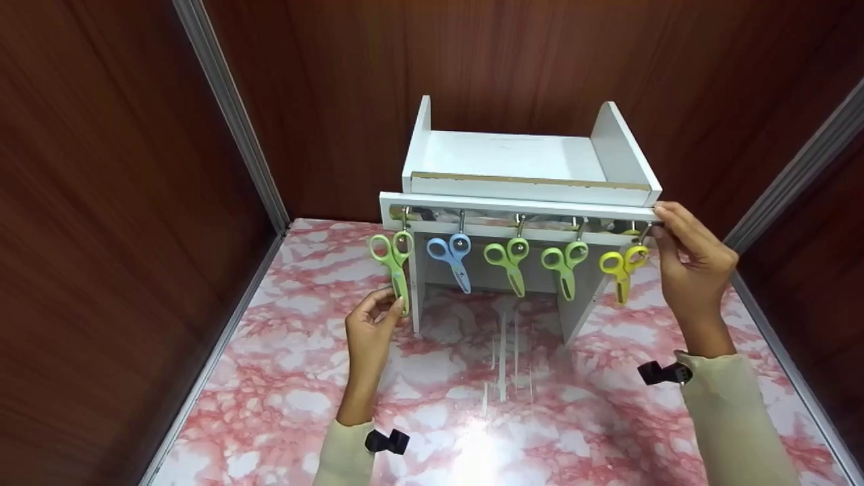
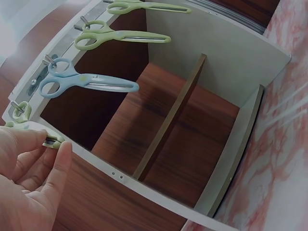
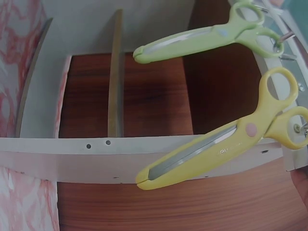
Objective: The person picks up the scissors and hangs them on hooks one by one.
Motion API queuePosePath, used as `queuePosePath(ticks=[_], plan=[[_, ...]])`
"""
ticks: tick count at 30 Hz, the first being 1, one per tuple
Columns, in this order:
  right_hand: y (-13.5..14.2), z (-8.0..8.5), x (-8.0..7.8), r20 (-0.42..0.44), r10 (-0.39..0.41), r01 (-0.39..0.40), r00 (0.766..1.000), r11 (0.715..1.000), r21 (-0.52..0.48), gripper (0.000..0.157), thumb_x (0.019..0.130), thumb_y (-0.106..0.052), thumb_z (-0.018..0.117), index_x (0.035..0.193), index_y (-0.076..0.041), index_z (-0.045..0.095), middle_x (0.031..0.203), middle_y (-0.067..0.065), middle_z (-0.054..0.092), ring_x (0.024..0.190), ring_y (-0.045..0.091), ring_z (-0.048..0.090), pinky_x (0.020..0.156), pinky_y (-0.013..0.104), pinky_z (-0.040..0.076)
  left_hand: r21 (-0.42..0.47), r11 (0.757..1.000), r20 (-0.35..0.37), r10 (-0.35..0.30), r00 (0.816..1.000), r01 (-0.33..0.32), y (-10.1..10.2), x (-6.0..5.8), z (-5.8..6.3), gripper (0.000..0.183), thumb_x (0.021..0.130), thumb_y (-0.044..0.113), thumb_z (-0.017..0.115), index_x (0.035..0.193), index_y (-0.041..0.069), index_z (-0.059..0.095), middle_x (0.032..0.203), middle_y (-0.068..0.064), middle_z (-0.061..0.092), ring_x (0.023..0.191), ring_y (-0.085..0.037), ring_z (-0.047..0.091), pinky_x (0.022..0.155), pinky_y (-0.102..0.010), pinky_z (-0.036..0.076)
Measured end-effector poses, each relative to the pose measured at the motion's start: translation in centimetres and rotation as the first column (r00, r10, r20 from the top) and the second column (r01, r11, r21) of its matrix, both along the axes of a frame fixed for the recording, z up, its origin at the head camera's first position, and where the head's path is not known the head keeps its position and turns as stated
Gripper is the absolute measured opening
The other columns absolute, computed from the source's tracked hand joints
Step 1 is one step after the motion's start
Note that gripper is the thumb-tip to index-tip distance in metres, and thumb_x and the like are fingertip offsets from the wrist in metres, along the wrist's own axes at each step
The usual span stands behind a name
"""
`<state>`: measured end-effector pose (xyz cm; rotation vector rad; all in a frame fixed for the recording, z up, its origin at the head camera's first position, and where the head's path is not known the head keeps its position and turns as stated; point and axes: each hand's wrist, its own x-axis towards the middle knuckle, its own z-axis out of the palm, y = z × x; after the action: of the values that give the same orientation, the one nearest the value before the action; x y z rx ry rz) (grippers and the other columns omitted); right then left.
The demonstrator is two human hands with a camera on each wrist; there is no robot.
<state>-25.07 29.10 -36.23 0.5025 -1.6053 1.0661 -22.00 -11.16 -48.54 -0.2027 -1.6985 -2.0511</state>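
Note:
My left hand (image 1: 368, 327) pinches the blade end of the leftmost green scissors (image 1: 397, 266) between thumb and fingers. Their handle hangs from a metal hook at the left end of a white hook rail (image 1: 520, 204). Blue scissors (image 1: 462, 268), two more green pairs and yellow scissors (image 1: 622, 278) hang by their handle loops along the same rail, blades down. At the rail's right end, my right hand (image 1: 698, 266) grips the corner, fingers on top and thumb lower. The right wrist view shows the yellow scissors (image 3: 216, 144) close up, with only a sliver of that hand at the edge.
Behind the rail stands a white shelf unit (image 1: 509, 158) with raised sides and an open underside. It rests on a red-and-white marbled surface (image 1: 270, 378). Dark wood panels (image 1: 506, 61) with metal edge strips enclose the space on the back and sides.

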Motion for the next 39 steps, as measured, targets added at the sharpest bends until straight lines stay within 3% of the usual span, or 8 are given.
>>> queuePosePath(ticks=[7, 13, 21, 26, 39], plan=[[-0.1, 0.1, 0.2, 0.012, -0.008, 0.008, 1.0, 1.0, 0.01, 0.03, 0.082, 0.024, 0.069, 0.104, 0.007, 0.077, 0.11, 0.025, 0.073, 0.101, 0.021, 0.071, 0.081, 0.013, 0.056, 0.055, 0.998, 0.0, -0.032, 0.999, 0.032, 0.3, -0.2, -0.3, 0.019, 0.094, -0.001, 0.07, 0.111, -0.01, 0.069, 0.099, -0.025, 0.068, 0.082, -0.025, 0.069, 0.066, -0.031, 0.064], [-0.3, 0.1, 0.4, 0.011, -0.02, 0.02, 1.0, 1.0, 0.01, 0.029, 0.082, 0.023, 0.07, 0.104, 0.006, 0.077, 0.11, 0.024, 0.073, 0.099, 0.018, 0.07, 0.073, 0.011, 0.052, 0.05, 0.997, -0.006, -0.05, 0.999, 0.05, 0.5, 0.0, -0.5, 0.02, 0.095, 0.003, 0.071, 0.111, -0.009, 0.069, 0.098, -0.02, 0.069, 0.078, -0.021, 0.068, 0.066, -0.03, 0.063], [0.0, -0.1, 0.1, 0.003, 0.007, -0.007, 1.0, 1.0, -0.009, 0.028, 0.083, 0.023, 0.068, 0.104, 0.008, 0.076, 0.11, 0.024, 0.073, 0.103, 0.025, 0.071, 0.083, 0.015, 0.057, 0.092, 0.991, 0.011, -0.101, 0.995, 0.1, 0.9, 0.1, -0.6, 0.02, 0.093, 0.001, 0.072, 0.111, -0.008, 0.069, 0.095, -0.012, 0.07, 0.076, -0.022, 0.066, 0.062, -0.024, 0.059], [0.2, -0.3, -0.1, 0.004, 0.0, 0.0, 1.0, 1.0, -0.005, 0.029, 0.083, 0.023, 0.068, 0.105, 0.007, 0.077, 0.111, 0.023, 0.073, 0.104, 0.025, 0.071, 0.082, 0.015, 0.057, 0.097, 0.988, 0.023, -0.122, 0.992, 0.119, 1.0, 0.0, -0.7, 0.022, 0.092, 0.0, 0.072, 0.112, -0.009, 0.068, 0.094, -0.011, 0.07, 0.076, -0.017, 0.065, 0.063, -0.023, 0.058], [0.2, -0.3, -0.1, 0.0, 0.017, -0.017, 1.0, 1.0, -0.014, 0.029, 0.083, 0.024, 0.067, 0.106, 0.008, 0.076, 0.112, 0.024, 0.072, 0.105, 0.027, 0.071, 0.084, 0.017, 0.058, 0.111, 0.977, 0.097, -0.193, 0.976, 0.182, 1.2, -0.7, -1.6, 0.025, 0.092, 0.002, 0.074, 0.112, -0.011, 0.066, 0.094, -0.012, 0.07, 0.077, -0.018, 0.067, 0.065, -0.028, 0.061]])
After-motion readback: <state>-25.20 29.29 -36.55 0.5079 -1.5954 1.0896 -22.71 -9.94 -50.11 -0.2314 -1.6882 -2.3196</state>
